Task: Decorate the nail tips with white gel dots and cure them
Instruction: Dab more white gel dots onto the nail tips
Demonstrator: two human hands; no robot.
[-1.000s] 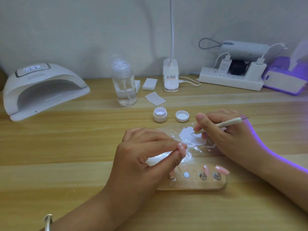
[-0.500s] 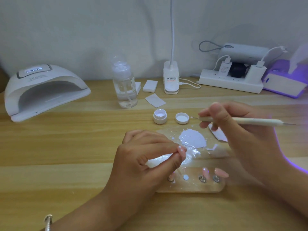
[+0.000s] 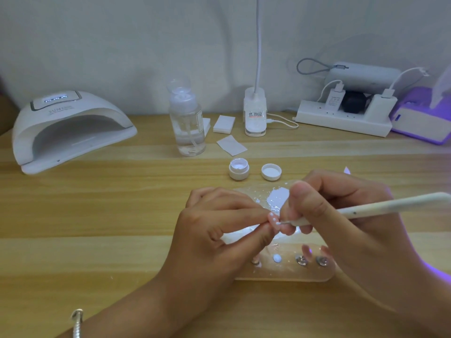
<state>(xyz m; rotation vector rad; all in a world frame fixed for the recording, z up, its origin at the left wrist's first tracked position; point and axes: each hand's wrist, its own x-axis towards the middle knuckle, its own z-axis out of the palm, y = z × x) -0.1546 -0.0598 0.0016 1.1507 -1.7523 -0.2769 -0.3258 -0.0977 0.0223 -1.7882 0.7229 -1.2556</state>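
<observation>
My left hand [image 3: 217,230] pinches a pink nail tip [image 3: 273,219] between thumb and forefinger; the tip carries a few white dots. My right hand [image 3: 341,215] grips a cream dotting tool [image 3: 380,207], and its fine metal point touches the nail tip. Behind the hands lies a clear palette [image 3: 263,193] with a smear of white gel [image 3: 278,197]. In front, a clear holder strip [image 3: 292,274] bears other pink nail tips [image 3: 307,250] on metal studs. An open white gel pot [image 3: 239,169] and its lid [image 3: 271,171] stand behind the palette.
A white curing lamp [image 3: 70,128] sits at the back left, mouth facing me. A clear pump bottle [image 3: 187,123], white pads [image 3: 224,124], a wipe [image 3: 231,145], a lamp base [image 3: 255,115], a power strip [image 3: 341,120] and a purple-lit device [image 3: 419,123] line the back of the wooden table.
My right hand lifted the dotting tool off the white gel smear, swung it up and right, then brought its point to the nail tip in my left hand.
</observation>
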